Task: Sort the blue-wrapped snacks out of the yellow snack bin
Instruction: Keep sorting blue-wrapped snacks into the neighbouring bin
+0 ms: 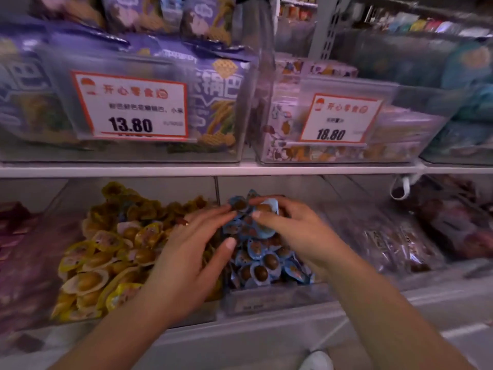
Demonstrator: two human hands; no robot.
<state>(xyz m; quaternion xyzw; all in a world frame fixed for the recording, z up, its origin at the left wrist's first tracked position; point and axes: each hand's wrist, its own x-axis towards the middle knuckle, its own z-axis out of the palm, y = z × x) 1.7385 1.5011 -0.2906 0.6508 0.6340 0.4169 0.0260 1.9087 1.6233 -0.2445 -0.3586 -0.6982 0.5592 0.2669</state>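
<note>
Snacks in blue wrap [262, 263]: small shell-shaped packs, pale blue film w/ a round brown ball showing thru a clear window, piled in a heap in the clear bin [274, 297] on the lower shelf. Heap sits right under and between both hands' fingertips, spilling down toward the bin's front wall below the wrists.

Left hand [184, 260] lies flat, fingers nearly straight and spread a bit, tips touching the upper left edge of the blue heap; thumb points across toward the pile. Palm covers the divide btw the two bins. Ring on one finger.

Right hand [296, 231] has fingers curled over the top of the heap, pinching a few blue packs; one pale blue pack [268, 208] shows just under its index fingertip, tilted up. Exactly how many it holds – can't tell, pics blurred.

Yellow snack bin [66, 209] is left of the left-hand fingers: same shell shape, yellow film, brown-gold balls inside, heaped high. No blue pack clearly visible in it from here.

Above the fingertips, white shelf edge [240, 170], then clear tubs w/ purple bags and two price tags: 13.80 [130, 108] and 18.80 [340, 118]. Right of the right-hand fingers, dark brownish packs [394, 241], blurred.
</note>
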